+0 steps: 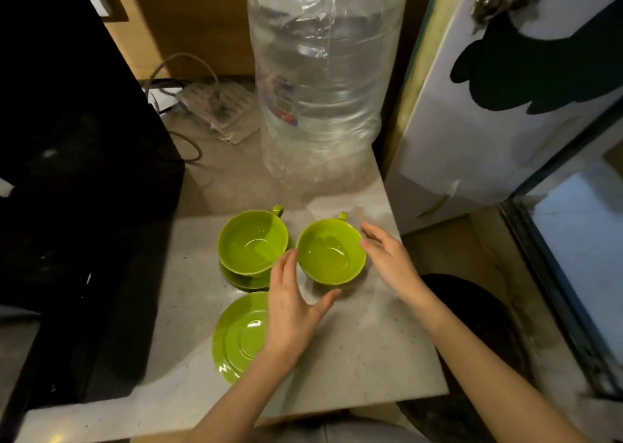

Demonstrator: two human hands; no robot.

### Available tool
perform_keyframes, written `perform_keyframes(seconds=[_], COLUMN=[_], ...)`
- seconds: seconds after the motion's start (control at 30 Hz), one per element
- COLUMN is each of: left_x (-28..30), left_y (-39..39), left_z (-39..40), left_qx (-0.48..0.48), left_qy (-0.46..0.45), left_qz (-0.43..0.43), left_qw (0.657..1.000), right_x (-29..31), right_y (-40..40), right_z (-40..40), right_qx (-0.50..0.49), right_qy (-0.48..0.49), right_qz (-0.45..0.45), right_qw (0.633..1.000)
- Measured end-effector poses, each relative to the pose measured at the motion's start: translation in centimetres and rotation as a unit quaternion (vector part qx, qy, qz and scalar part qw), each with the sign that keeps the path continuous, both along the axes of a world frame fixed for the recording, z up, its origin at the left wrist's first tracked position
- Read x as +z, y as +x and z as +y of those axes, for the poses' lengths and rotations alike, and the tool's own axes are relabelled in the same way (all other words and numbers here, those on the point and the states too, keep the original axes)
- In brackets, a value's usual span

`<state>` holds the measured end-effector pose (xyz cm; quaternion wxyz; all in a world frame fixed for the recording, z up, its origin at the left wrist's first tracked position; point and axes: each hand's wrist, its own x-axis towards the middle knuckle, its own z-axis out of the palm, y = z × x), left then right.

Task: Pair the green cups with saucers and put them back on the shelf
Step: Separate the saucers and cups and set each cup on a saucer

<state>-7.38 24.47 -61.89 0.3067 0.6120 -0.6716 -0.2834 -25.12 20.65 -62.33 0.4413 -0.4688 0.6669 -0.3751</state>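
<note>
Two green cups stand side by side on a pale stone counter [364, 351]. The left cup [251, 242] rests on a green saucer [241, 281] whose rim shows below it. The right cup [332, 252] sits directly on the counter, handle pointing away. A second green saucer [237, 336] lies empty nearer to me, partly hidden under my left wrist. My left hand [291, 311] is open just left of and below the right cup, fingers spread. My right hand [387, 255] is open at that cup's right rim. Neither hand grips it.
A big clear plastic water bottle [323, 82] stands behind the cups. A black appliance [74, 159] fills the left side. A white power strip [219, 109] with cables lies at the back. A white cabinet [499, 105] and a glass-fronted door stand at the right; the counter's edge drops off there.
</note>
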Motion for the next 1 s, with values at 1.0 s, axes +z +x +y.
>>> perform_keyframes(seconds=[1.0], left_x=[2.3], left_y=[5.7], left_z=[3.8], left_qx=[-0.015], left_qy=[0.03], left_qz=[0.061], left_qw=[0.998], right_x=[2.8], right_y=[2.9], right_z=[6.4], right_qx=[0.011], right_qy=[-0.012], right_qz=[-0.109], right_qw=[0.994])
